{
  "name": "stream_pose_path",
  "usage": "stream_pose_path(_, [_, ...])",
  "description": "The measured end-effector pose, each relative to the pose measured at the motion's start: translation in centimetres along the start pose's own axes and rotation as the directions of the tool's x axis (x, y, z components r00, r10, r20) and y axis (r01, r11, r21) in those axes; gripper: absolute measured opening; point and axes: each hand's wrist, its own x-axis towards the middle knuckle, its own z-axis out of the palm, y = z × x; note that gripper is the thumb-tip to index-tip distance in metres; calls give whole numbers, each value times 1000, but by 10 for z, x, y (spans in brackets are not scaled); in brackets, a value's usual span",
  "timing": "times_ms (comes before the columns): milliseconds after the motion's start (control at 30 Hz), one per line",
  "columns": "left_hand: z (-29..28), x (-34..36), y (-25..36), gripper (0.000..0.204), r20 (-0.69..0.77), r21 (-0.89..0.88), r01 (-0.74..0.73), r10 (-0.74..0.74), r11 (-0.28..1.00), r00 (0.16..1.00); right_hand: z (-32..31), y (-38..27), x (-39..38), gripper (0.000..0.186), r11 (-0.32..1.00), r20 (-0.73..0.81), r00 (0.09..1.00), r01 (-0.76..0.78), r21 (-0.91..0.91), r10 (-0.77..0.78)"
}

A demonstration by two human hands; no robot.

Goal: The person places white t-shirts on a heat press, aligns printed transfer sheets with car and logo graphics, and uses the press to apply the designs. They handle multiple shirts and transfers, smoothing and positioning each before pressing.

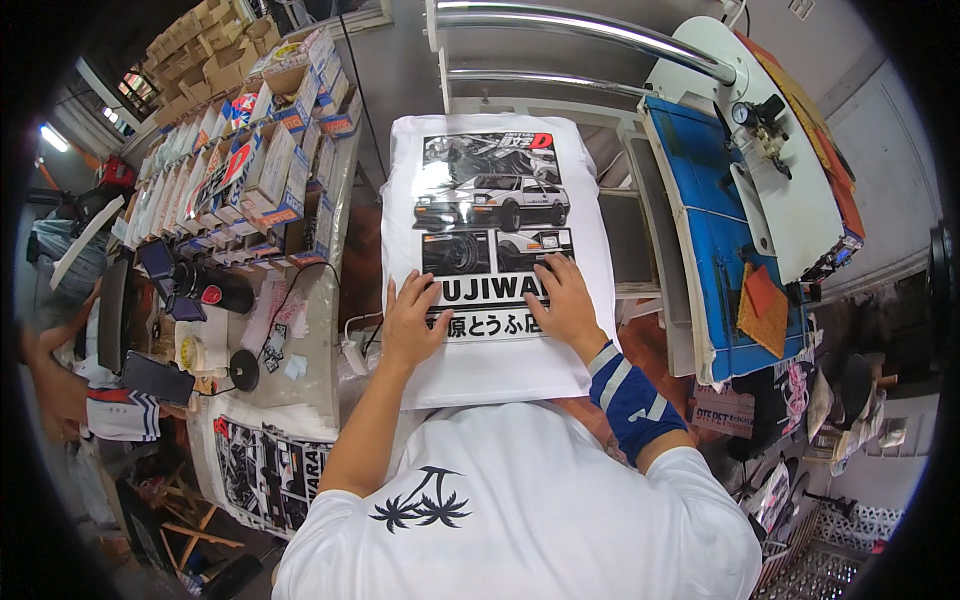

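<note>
A white shirt [490, 372] lies stretched over a board in front of me, bearing a glossy printed sheet [491, 200] with a car graphic and large black lettering. My left hand [410, 315] rests on the lower left of the print, fingers apart and laid on the sheet's lettering. My right hand [562, 300] rests on the lower right of the print, also with fingers spread, and a blue and white sleeve covers that forearm.
A heat press [760, 200] with a blue pad [680, 250] stands at right. Left are stacked boxes [230, 170], a phone [155, 380], more printed sheets [265, 470] and a bare arm, probably another person's [50, 355], at the edge. Metal bars [580, 40] cross above the shirt.
</note>
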Motion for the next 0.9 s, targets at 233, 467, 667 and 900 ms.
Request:
stream_pose_path(233, [0,0,2,48,-2,15,18,-18,1000,1000,-3,-2,1,52,1000,2,1000,6,5,-6])
stream_pose_path(467, [1,1,4,48,-14,34,3,-3,999,1000,-2,2,0,50,999,-16,1000,3,32,-2])
stream_pose_path(667, [1,2,5,47,-12,24,-14,15,1000,1000,-9,15,0,35,986,-107,994,-4,164,21])
stream_pose_path(900, [1,1,4,47,-16,21,-17,18,1000,1000,-25,17,-34,35,999,-107,994,-37,17,38])
